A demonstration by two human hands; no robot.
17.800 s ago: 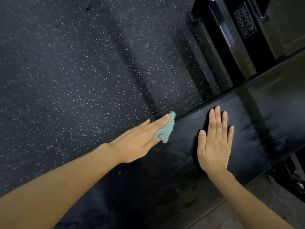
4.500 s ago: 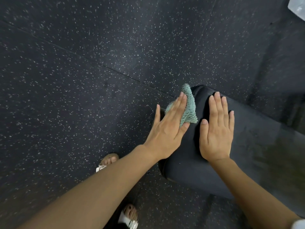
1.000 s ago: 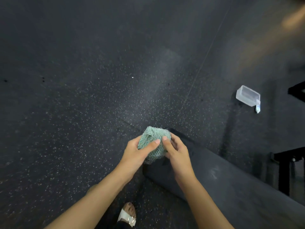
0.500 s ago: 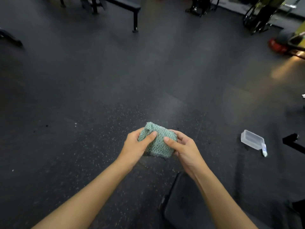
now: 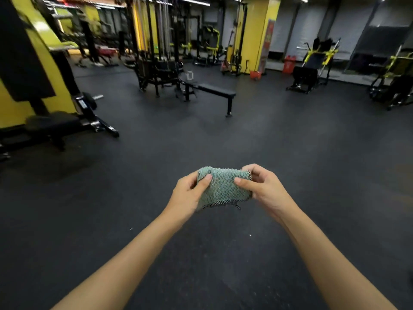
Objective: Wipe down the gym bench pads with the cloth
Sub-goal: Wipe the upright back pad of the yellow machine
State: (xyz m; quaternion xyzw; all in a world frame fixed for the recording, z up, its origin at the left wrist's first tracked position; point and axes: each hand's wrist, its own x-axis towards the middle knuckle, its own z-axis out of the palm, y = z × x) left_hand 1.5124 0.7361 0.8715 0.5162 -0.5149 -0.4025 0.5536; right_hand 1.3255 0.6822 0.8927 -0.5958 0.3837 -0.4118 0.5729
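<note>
Both of my hands hold a folded teal knitted cloth [image 5: 223,187] in front of me, above the dark rubber floor. My left hand [image 5: 188,195] pinches its left edge with the thumb on top. My right hand [image 5: 262,189] grips its right edge. A dark mesh layer shows along the cloth's bottom edge. A flat black gym bench [image 5: 214,90] stands far ahead in the middle of the room. Another black padded bench [image 5: 53,123] sits at the left. The bench I was wiping is out of view.
A cable machine rack [image 5: 156,52] rises behind the flat bench. Yellow pillars [image 5: 254,32] and black-and-yellow machines [image 5: 315,63] line the back and right. Red bins [image 5: 289,63] stand by the far wall. Open dark floor [image 5: 223,139] lies between me and the equipment.
The view has lifted from the floor and bench end to the whole gym room. The wiped bench and the plastic container have left the view. Both hands keep hold of the cloth.
</note>
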